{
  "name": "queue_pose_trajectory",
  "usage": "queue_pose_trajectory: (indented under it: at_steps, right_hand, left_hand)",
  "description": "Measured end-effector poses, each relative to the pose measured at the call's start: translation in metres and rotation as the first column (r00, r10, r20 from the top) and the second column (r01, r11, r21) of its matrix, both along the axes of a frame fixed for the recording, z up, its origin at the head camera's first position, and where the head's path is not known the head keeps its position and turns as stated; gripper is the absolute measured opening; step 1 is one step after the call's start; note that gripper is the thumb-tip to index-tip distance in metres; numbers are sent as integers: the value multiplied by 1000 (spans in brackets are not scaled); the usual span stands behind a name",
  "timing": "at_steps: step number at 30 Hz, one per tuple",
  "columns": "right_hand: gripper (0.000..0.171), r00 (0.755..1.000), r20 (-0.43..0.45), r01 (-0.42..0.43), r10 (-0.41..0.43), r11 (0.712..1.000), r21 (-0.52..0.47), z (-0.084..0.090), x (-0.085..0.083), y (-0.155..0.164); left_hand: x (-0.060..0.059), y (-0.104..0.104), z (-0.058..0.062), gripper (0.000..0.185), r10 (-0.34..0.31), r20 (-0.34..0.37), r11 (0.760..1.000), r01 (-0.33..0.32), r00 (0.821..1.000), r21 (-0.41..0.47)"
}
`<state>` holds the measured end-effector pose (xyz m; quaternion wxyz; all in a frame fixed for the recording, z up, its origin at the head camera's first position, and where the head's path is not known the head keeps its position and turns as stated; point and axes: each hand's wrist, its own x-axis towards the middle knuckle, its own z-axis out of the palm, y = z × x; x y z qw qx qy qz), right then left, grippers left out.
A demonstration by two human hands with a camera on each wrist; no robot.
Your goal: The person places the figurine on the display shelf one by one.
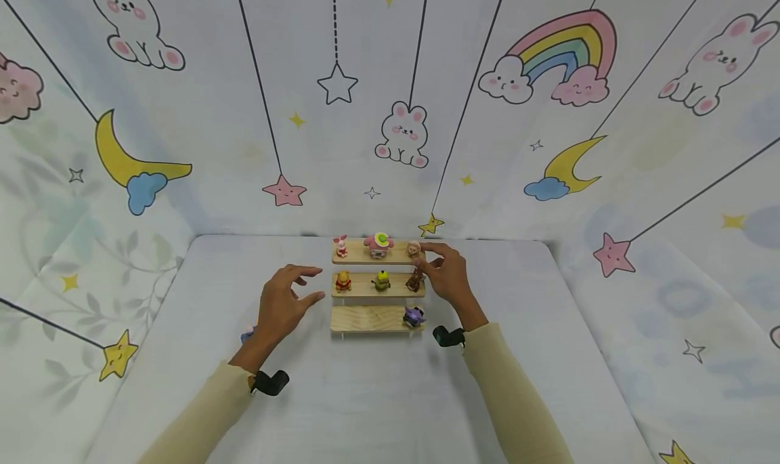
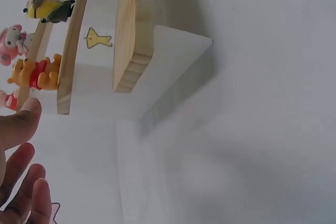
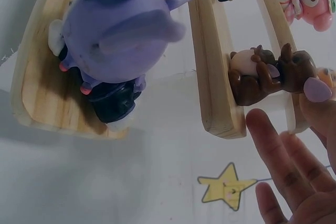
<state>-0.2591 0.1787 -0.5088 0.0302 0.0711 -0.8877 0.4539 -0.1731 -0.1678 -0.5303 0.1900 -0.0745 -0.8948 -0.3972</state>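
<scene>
The right hand [image 1: 449, 278], at centre frame in the head view, reaches the right end of the wooden stepped shelf [image 1: 365, 320]. Its fingers [image 3: 273, 145] seem to pinch the brown figurine [image 3: 262, 74] on the middle step, though contact is half hidden. The left hand [image 1: 283, 305] hovers with relaxed fingers, holding nothing, left of the shelf. Judged step: seating this figurine; next, a clean release without toppling the neighbouring yellow figurine [image 1: 381, 280].

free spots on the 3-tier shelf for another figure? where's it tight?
Bottom step: bare from its left end to the purple figure at the right end. Middle and top steps are crowded, three figures each. Right hand is at the right ends, by the brown figure. Left hand hovers left of the shelf.
</scene>
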Motion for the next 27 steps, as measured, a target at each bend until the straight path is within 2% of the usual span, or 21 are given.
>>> queue_pose_trajectory:
  at_steps: [9,17,27]
  right_hand:
    - [43,1000,-11,-1,1,1000,23,-1,0,0]
    - [43,1000,-3,-5,5,1000,12,-1,0,1]
    - [44,1000,-3,-2,2,1000,20,0,1,0]
  left_hand:
    - [7,-31,0,49,37,4,998,-37,999,-41]
    - [14,-51,-3,46,73,-6,995,-73,997,-65]
    - [24,-74,-18,39,137,31,984,-133,990,-117]
